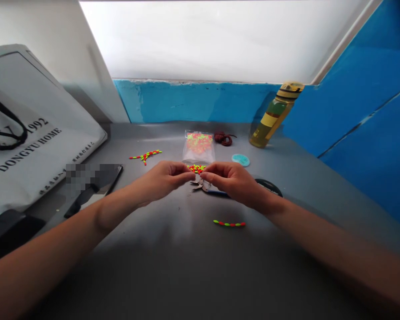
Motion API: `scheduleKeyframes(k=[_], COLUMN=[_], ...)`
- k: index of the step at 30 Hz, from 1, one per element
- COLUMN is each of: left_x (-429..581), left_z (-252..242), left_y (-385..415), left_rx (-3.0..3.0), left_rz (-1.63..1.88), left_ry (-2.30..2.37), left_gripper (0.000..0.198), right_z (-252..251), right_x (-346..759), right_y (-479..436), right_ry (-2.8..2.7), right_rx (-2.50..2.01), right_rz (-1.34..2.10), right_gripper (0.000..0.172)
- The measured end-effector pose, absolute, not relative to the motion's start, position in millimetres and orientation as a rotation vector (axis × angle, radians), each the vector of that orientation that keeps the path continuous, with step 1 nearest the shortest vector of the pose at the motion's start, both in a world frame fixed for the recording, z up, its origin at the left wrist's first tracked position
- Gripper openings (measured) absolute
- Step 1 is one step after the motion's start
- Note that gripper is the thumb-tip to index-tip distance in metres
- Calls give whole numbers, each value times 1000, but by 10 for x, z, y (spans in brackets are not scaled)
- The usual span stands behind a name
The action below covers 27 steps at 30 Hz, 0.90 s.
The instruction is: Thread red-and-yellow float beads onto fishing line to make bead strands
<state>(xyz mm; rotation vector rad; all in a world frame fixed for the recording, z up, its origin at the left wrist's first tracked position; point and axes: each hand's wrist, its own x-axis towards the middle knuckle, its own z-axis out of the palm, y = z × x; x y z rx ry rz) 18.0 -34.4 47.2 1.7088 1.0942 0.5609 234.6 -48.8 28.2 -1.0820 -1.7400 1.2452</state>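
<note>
Taking the gap between the hands as the clock's centre, the left hand [166, 180] sits at nine and the right hand [233, 182] at three, each with thumb and forefinger drawn nearly together; whether a bead or thread lies between either pair, I cannot tell. The loose beads [196, 169] are heaped at twelve, just beyond the fingertips, with the bag [199, 144] past them. The pliers [205, 186] lie at five, close under the right hand, parted at the tip. A dropped knuckle could scatter the heap, and a low right palm could knock the pliers; anything as small as a bead might slip from so fine a pinch and roll. The strand [229, 224], farther off at five, could be dragged by the right forearm if it swung inward. The hands cover the heap's near edge and the pliers' handles; the right wrist overlaps the black disc [270, 186].
</note>
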Motion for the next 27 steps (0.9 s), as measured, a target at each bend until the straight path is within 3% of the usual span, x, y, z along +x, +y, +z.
scheduleKeyframes(k=[4, 7, 10, 12, 16, 18, 22, 25, 27], left_x=[92, 61, 34, 0, -74, -72, 71, 237, 325], left_z=[441, 466, 505, 536, 624, 668, 664, 516, 353], left_y=[-196, -179, -217, -239, -278, -326, -499, -640, -714], left_rx=[1764, 1948, 2290, 2461, 2556, 2574, 2690, 2869, 2966], left_rz=[782, 755, 512, 256, -188, -235, 149, 514, 508], left_ry=[1355, 1557, 1793, 1864, 1923, 1974, 2037, 1580, 1055], left_gripper=[28, 26, 23, 25, 31, 32, 70, 50, 32], right_z=[250, 313, 451, 547, 706, 777, 846, 767, 663], right_x=[2365, 2406, 2455, 2479, 2510, 2522, 2506, 2459, 2444], right_y=[-422, -399, -442, -499, -625, -684, -783, -775, -705], right_ry=[-1664, -1697, -1921, -2186, -2356, -2487, -2990, -3026, -2961], right_rx=[-1106, -1198, -1440, -1586, -1653, -1699, -1543, -1405, -1398], right_rz=[1195, 950, 594, 548, 186, 102, 685, 1001, 1082], right_gripper=[34, 52, 44, 39, 51, 36, 17, 14, 12])
